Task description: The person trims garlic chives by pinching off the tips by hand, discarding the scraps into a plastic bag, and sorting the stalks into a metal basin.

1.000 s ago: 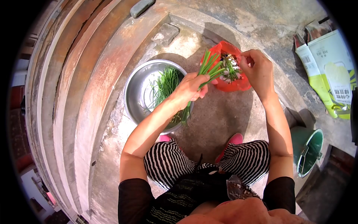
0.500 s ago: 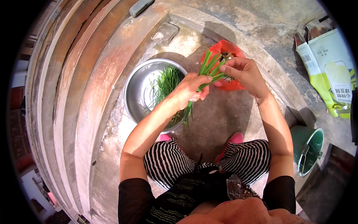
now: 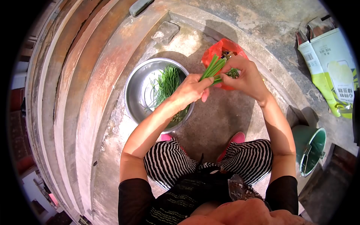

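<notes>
A bunch of green chives (image 3: 213,68) is gripped in my left hand (image 3: 192,89), fingers closed round the stalks. My right hand (image 3: 245,77) is closed too, pinching the chives at the bunch's right side, with some short tips showing beside its fingers. To the left, a wide metal basin (image 3: 130,80) stands on the floor with a heap of chives (image 3: 167,83) inside. Below and behind my right hand sits an open red plastic bag (image 3: 214,50); dark scraps show in its mouth, and the hand hides part of it.
Curved concrete steps (image 3: 90,93) rise on the left. A loose brick (image 3: 166,33) lies beyond the basin. On the right are a green bucket (image 3: 305,150), tilted toward me, and a white and green printed bag (image 3: 332,60). My pink shoes (image 3: 237,137) are on the concrete floor.
The bunch has shifted in my hands: the long ends that hung below my left hand no longer show there. My right hand has closed nearer to my left.
</notes>
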Demonstrator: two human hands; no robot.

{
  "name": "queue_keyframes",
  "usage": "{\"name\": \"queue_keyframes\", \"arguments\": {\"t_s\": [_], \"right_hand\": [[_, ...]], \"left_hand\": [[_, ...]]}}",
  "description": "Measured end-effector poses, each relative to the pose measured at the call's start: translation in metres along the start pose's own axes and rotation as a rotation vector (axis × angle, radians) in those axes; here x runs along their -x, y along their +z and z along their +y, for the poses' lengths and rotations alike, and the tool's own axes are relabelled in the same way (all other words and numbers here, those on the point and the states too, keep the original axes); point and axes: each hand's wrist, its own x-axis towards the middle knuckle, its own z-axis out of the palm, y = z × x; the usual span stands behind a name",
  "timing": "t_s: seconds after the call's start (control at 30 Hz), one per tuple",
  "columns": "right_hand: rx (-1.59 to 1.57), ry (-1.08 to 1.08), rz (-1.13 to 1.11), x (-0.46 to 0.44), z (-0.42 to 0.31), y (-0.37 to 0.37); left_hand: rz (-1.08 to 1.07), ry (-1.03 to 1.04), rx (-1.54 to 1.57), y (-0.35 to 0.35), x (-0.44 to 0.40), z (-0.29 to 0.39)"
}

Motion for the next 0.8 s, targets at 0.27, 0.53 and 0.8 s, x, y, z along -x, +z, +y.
{"name": "queue_keyframes", "arguments": {"t_s": [0.27,0.53,0.8], "right_hand": [[0.483,-0.236,0.201,-0.001,-0.001,0.013],[0.417,-0.162,0.28,0.001,-0.005,0.002],[0.141,-0.08,0.162,0.003,0.003,0.009]], "left_hand": [[0.092,0.133,-0.196,0.005,-0.01,-0.009],[0.146,0.119,-0.242,0.002,-0.002,-0.005],[0.165,0.143,-0.158,0.003,0.0,-0.005]]}}
